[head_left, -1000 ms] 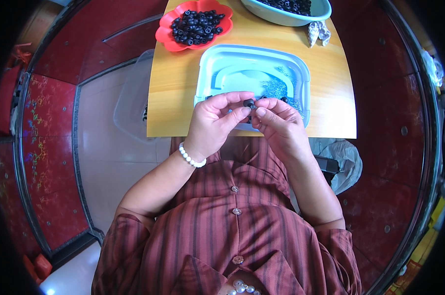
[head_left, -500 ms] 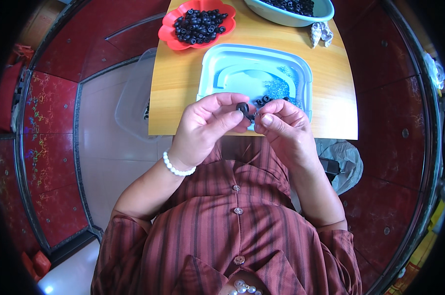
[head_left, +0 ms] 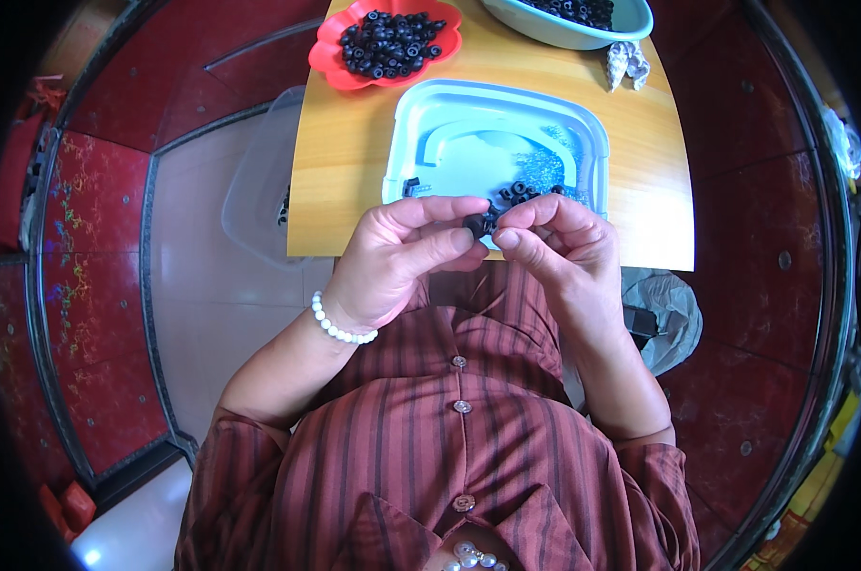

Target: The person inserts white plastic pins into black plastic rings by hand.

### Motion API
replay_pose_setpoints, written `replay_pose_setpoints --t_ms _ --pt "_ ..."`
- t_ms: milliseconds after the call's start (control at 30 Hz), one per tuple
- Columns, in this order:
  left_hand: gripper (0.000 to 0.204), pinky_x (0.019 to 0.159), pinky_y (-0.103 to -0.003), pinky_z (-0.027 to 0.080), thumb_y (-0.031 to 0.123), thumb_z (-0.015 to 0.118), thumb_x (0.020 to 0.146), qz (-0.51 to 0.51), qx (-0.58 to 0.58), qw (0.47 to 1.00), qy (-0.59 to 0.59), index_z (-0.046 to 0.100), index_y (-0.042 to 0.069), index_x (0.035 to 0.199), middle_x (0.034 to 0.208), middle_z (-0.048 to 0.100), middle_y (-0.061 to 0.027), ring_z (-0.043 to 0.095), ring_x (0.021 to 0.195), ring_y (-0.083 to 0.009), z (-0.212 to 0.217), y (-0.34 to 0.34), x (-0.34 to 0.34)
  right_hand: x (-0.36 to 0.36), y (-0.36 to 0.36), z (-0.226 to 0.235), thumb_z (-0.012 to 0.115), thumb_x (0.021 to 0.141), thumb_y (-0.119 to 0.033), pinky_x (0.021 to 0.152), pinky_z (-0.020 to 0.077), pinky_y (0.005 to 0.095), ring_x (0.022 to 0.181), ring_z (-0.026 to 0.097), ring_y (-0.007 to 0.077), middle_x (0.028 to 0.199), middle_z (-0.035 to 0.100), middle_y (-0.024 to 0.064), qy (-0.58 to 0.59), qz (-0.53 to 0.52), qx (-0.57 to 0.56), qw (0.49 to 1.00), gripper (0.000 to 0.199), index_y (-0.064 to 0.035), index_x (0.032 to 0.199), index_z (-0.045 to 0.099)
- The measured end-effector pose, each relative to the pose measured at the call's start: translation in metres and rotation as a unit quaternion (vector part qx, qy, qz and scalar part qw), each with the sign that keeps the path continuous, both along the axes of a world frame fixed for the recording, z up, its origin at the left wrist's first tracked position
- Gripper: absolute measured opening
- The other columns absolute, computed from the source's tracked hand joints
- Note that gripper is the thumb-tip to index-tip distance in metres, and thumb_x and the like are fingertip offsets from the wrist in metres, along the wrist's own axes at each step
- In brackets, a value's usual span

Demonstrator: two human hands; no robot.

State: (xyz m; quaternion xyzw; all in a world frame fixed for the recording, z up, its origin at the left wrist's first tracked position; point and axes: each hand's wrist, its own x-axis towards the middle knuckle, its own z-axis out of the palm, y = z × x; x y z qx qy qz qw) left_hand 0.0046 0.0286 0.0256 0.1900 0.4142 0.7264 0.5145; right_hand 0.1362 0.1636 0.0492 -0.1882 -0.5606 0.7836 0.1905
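My left hand (head_left: 387, 249) is closed, its thumb and fingers pinching a small round black part (head_left: 477, 226), which looks like a hollow cap. Close beside it on the right, my right hand (head_left: 571, 255) has thumb and forefinger brought together at the part's edge. Whatever sits between those right fingertips is too small to make out. Both hands are over the near edge of a light blue tray (head_left: 487, 88). Inside the tray lie tiny clear bluish pieces (head_left: 543, 169), several black parts (head_left: 519, 191) and another dark piece (head_left: 411, 186) at its left side.
A red flower-shaped dish (head_left: 327, 59) heaped with black parts stands far left on the wooden table (head_left: 343, 167). Far right is a blue basin (head_left: 554, 40) of similar parts, beside a crumpled greyish-white thing (head_left: 627, 68). A clear plastic tub (head_left: 247, 195) sits left of the table.
The black part has turned and dropped slightly between my left fingers. My right hand has shifted a little to the right. The dark piece at the tray's left side now shows.
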Motion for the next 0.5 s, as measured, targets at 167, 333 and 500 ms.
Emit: replay_pose_setpoints --t_ms 167,333,500 --pt "0.027 0.081 -0.029 0.055 -0.003 0.057 0.087 -0.002 -0.016 0.997 0.070 0.060 -0.001 0.114 0.107 0.063 -0.0117 0.064 0.090 -0.0166 0.002 -0.002 0.001 -0.003 0.002 -0.004 0.064 0.084 0.001 0.072 0.0508 0.0249 0.082 0.061 0.0114 0.087 0.063 0.0062 -0.011 0.044 0.006 0.999 0.006 0.0015 0.089 0.060" --pt "0.023 0.080 -0.025 0.054 0.000 0.060 0.087 -0.020 -0.017 0.995 0.097 0.063 0.000 0.109 0.101 0.065 -0.0077 0.064 0.089 -0.0148 -0.008 -0.009 0.000 -0.012 0.005 -0.024 0.065 0.083 0.001 0.069 0.0526 0.0277 0.080 0.063 0.0155 0.086 0.062 0.0081 0.054 0.108 -0.120 0.985 0.011 0.0002 0.088 0.055" --pt "0.023 0.079 -0.026 0.055 0.001 0.057 0.088 -0.071 0.007 0.997 -0.011 0.062 0.001 0.111 0.098 0.065 -0.0092 0.065 0.087 -0.0155 -0.022 -0.025 -0.002 -0.015 0.002 -0.036 0.066 0.082 0.001 0.068 0.0520 0.0267 0.077 0.063 0.0163 0.085 0.062 0.0084 -0.022 0.213 -0.270 0.939 0.014 -0.0017 0.085 0.052"
